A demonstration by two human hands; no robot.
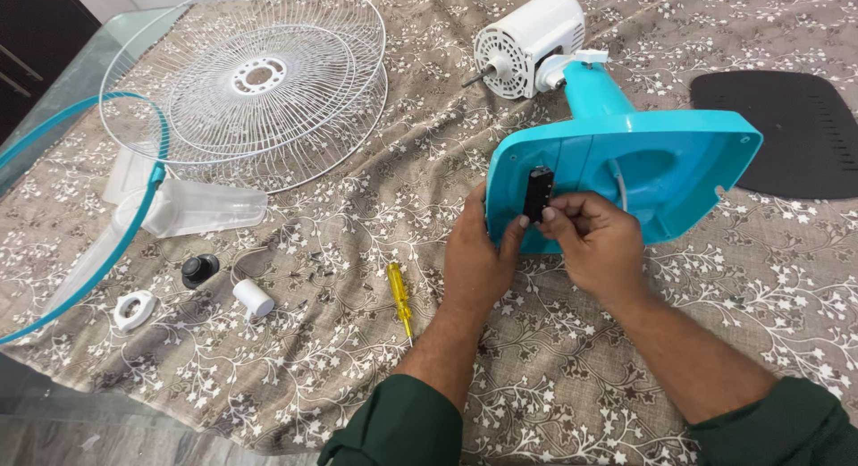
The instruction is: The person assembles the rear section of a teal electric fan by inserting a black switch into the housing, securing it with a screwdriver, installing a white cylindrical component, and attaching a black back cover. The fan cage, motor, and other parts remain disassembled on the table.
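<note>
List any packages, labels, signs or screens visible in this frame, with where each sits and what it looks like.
None of these show: no packaging, sticker, sign or display.
Nearest to one: clear plastic piece, left of the hands on the patterned cloth, see-through and unmarked; whether it is a wrapper or a fan part is unclear.
Black block, between left hand and right hand at the turquoise fan base: plain.

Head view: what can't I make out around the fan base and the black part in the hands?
- Black switch block: lower end hidden by right hand fingers and left hand thumb.
- Turquoise fan base: its top side faces away from the camera.
- Turquoise guard ring: cut off by the left edge.
- Black cover plate: cut off by the right edge.
</note>
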